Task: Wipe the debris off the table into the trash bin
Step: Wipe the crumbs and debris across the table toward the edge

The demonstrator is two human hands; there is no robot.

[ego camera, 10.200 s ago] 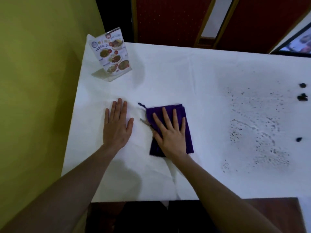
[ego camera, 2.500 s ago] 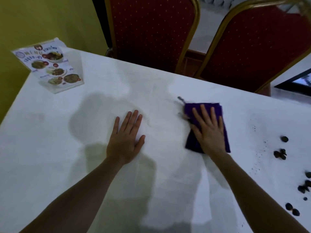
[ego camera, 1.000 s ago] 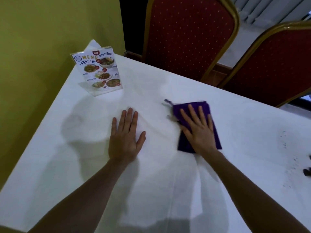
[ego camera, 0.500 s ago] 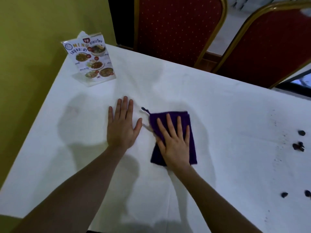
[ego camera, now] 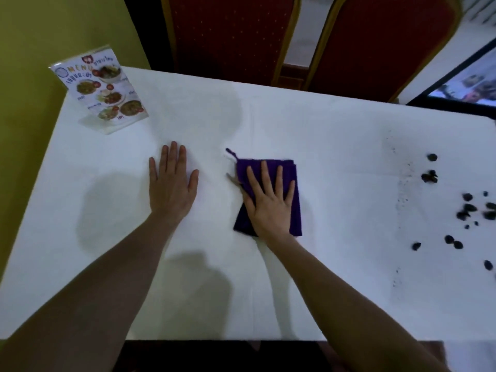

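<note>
Neither hand has shifted: right hand (ego camera: 269,204) lies spread, pressing the purple cloth (ego camera: 295,200); left hand (ego camera: 171,185) flat on the tablecloth (ego camera: 335,157), debris (ego camera: 465,210) far right.

menu stand (ego camera: 103,88), two red chairs (ego camera: 228,33)

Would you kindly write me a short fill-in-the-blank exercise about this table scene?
1. The right hand presses flat on a folded ____ cloth.
2. The left hand rests flat on the white ____.
3. The dark debris lies to the ____ of the cloth.
4. The menu card stands near the table's far ____ corner.

Missing words: purple; tablecloth; right; left
</note>
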